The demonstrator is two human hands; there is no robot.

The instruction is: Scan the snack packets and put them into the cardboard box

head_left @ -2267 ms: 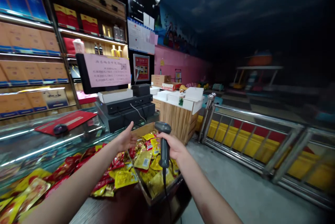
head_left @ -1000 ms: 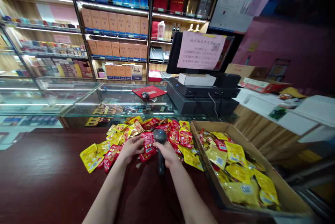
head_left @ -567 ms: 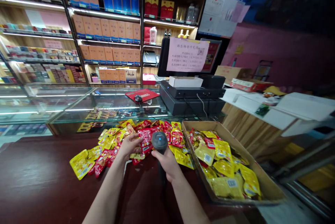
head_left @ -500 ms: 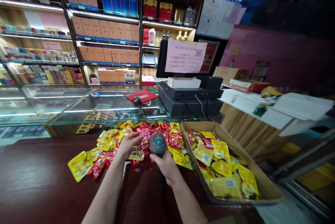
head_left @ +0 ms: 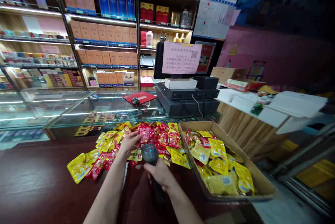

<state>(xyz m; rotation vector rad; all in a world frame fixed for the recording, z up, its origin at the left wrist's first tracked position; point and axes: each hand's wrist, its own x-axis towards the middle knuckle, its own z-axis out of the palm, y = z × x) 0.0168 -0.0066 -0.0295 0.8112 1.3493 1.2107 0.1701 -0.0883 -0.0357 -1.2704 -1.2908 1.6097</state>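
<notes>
My left hand pinches the edge of a red snack packet, held up over the pile. In my right hand is a dark handheld barcode scanner, gripped by its handle, with a small blue light on its head. The scanner's head is just below the red packet; whether they touch I cannot tell. Around both hands lies a heap of red and yellow snack packets. A gold packet lies partly hidden between my left hand and the scanner.
An open cardboard box with yellow and red packets stands at the right on the dark table. Behind are a glass counter, a mouse on a red mat, and a monitor bearing a pink notice. Boxed goods fill the shelves.
My right hand has brought the scanner left and slightly down, below the red packet. My left hand keeps its hold on the packet. The view has shifted a little.
</notes>
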